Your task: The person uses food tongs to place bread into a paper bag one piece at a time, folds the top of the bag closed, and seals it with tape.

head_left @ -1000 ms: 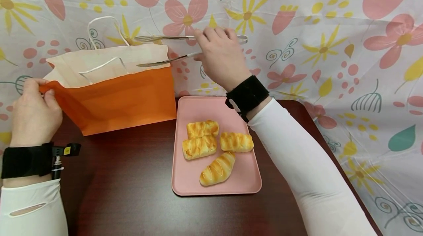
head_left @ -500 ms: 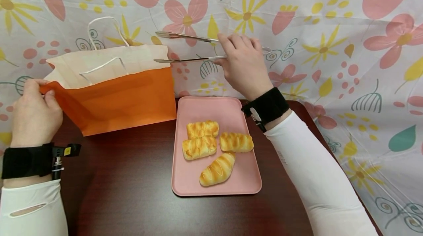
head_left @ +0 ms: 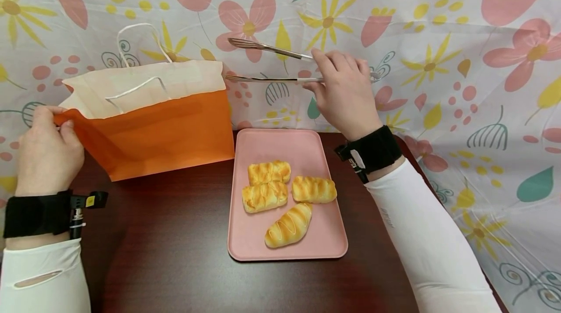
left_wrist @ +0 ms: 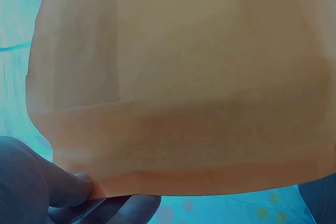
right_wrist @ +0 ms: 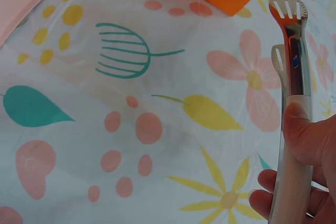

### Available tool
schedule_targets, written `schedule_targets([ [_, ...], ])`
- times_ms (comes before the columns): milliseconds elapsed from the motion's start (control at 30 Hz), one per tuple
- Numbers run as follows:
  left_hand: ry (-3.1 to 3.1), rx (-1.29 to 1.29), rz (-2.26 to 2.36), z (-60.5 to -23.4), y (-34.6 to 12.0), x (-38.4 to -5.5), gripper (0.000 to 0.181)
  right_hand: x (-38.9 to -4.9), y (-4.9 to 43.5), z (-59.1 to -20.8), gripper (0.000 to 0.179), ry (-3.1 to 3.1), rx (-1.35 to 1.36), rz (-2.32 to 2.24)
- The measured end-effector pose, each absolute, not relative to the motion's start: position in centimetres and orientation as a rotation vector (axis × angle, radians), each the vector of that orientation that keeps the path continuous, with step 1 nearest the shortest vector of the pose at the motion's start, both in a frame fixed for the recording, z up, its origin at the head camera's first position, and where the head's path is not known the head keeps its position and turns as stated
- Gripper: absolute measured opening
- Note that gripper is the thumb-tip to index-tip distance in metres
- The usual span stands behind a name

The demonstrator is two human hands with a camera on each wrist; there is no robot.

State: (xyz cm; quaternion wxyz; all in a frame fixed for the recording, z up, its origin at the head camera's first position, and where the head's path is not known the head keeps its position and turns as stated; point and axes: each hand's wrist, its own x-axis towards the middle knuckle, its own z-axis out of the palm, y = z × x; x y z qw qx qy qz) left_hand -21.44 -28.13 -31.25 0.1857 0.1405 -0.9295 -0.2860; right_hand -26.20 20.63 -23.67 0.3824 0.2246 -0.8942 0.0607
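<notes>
My left hand (head_left: 50,152) pinches the left edge of an orange paper bag (head_left: 153,138), its pale inside showing at the mouth and two white handles standing up. In the left wrist view thumb and fingers grip the bag's edge (left_wrist: 210,179). Held in my right hand (head_left: 344,91) is a pair of metal tongs (head_left: 271,79), arms spread apart, pointing left toward the bag with nothing between the tips. Slotted tong ends (right_wrist: 290,11) show in the right wrist view. Below lies a pink tray (head_left: 280,145) bearing several breads, among them a ridged crescent-shaped bread roll (head_left: 289,225).
The tray and bag stand on a dark wooden table (head_left: 175,245), the bag left of the tray and nearly against it. Right behind the table hangs a flower-printed cloth (head_left: 416,21).
My right hand has moved to the right with the tongs, whose tips have left the bag's mouth. The left hand, bag and breads have stayed in place.
</notes>
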Motion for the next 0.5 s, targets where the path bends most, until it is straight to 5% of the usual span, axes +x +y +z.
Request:
schedule_targets([
  [500, -2.612, 0.382, -0.781, -31.3, -28.2, -21.6, 0.049, -24.9, 23.3, -25.5, 0.058, -2.314, 0.529, 0.178],
])
